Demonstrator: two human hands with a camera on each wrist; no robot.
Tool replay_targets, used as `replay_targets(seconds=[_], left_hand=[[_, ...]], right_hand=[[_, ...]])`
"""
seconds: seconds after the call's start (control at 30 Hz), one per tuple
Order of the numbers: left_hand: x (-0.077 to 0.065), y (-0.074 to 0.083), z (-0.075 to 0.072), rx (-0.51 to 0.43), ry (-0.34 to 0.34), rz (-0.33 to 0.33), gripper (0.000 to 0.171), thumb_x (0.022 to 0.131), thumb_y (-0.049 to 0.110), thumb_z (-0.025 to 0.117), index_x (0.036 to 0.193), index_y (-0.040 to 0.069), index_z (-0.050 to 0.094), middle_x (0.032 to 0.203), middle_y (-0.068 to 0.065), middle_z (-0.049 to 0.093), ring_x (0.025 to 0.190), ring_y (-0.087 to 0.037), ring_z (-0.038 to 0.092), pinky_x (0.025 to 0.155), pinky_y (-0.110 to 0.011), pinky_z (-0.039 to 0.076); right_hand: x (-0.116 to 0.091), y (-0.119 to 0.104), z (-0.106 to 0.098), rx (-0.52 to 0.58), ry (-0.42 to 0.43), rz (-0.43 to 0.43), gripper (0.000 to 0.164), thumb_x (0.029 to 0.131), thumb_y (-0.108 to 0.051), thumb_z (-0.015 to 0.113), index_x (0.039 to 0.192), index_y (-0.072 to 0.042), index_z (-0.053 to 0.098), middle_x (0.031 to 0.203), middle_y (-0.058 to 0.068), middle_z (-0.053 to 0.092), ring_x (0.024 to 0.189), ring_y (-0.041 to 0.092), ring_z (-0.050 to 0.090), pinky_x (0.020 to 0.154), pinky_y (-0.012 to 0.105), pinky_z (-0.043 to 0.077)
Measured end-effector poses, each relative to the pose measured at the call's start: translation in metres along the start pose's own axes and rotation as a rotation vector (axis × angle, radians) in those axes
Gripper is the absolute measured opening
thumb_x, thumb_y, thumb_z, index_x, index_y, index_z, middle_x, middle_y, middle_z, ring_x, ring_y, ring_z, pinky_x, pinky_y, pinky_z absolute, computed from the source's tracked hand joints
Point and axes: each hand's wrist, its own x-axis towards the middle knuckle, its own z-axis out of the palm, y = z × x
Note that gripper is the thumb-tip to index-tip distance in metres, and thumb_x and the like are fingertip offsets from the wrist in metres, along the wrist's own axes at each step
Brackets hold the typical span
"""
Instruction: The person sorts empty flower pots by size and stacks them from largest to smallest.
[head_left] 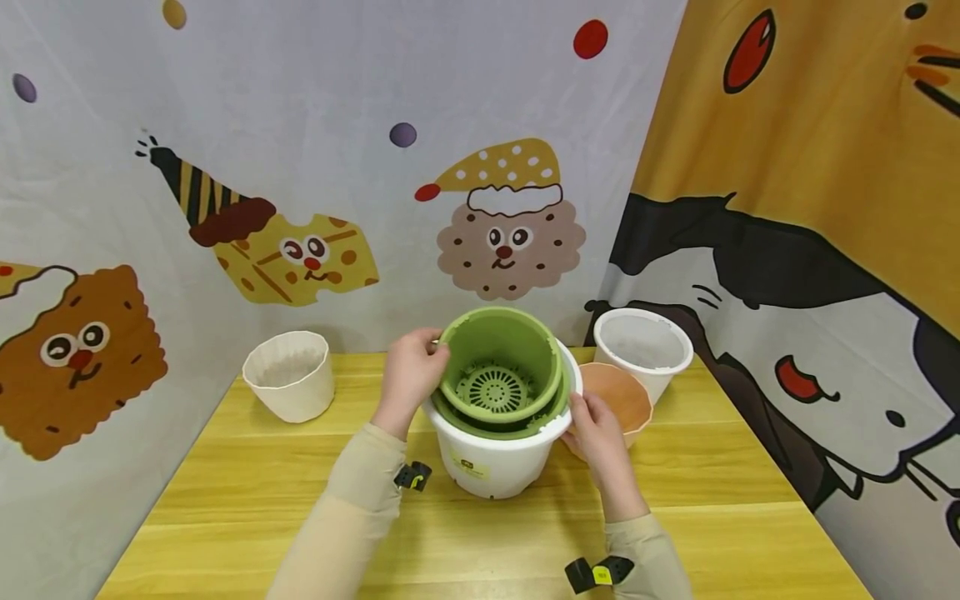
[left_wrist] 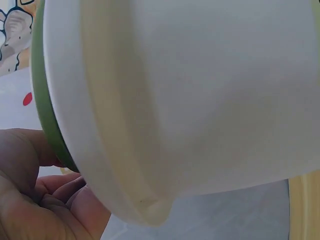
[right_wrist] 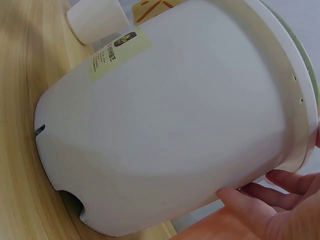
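A white flower pot [head_left: 517, 475] with a yellowish label stands at the middle of the table. Inside it sits a darker green pot [head_left: 487, 430], and nested in that, raised and slightly tilted, is a lighter green pot [head_left: 498, 333] with a slotted bottom. My left hand [head_left: 411, 375] pinches the lighter green pot's rim on its left side; the left wrist view shows the thumb at a green rim [left_wrist: 45, 105]. With thumb and fingers, my right hand [head_left: 600, 433] holds the white pot's rim on the right. Its fingers [right_wrist: 245, 207] reach beneath that rim in the right wrist view.
A salmon pot [head_left: 618, 396] stands right behind my right hand. Beyond it is another white pot [head_left: 645, 342] at the back right. A cream pot [head_left: 292, 392] with a wavy rim stands at the back left. A printed curtain [head_left: 337, 167] hangs behind the wooden table [head_left: 225, 517].
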Motion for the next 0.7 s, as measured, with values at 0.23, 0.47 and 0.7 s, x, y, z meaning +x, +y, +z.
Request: replay_targets(seconds=[0.23,0.47,0.7], left_hand=[[0.0019,0.0010,0.0032,0.046,-0.032,-0.009,0.031,0.090,0.005,0.060,0.117,-0.004,0.069,0.088,-0.013,0.072,0.063,-0.018,0.062,0.052,-0.026,0.054],[0.0031,0.0024,0.0046,0.067,-0.052,-0.015,0.032,0.091,0.005,0.059,0.120,-0.005,0.067,0.097,-0.017,0.072,0.070,-0.020,0.065,0.056,-0.027,0.056],[0.0038,0.0037,0.0053,0.092,-0.065,-0.026,0.032,0.091,0.005,0.059,0.120,-0.005,0.067,0.099,-0.017,0.072,0.074,-0.022,0.065,0.061,-0.029,0.057]], right_hand=[[0.0000,0.0007,-0.0001,0.002,0.000,-0.004,0.048,0.107,-0.029,0.043,0.138,0.008,0.046,0.134,0.029,0.050,0.107,0.026,0.060,0.094,0.040,0.054],[0.0003,0.0009,0.0002,-0.003,0.000,-0.021,0.047,0.107,-0.028,0.043,0.137,0.008,0.047,0.132,0.028,0.051,0.104,0.023,0.060,0.093,0.039,0.054],[0.0002,0.0011,-0.0003,-0.001,-0.003,-0.020,0.047,0.107,-0.028,0.043,0.136,0.008,0.047,0.132,0.028,0.051,0.105,0.023,0.060,0.093,0.040,0.054]])
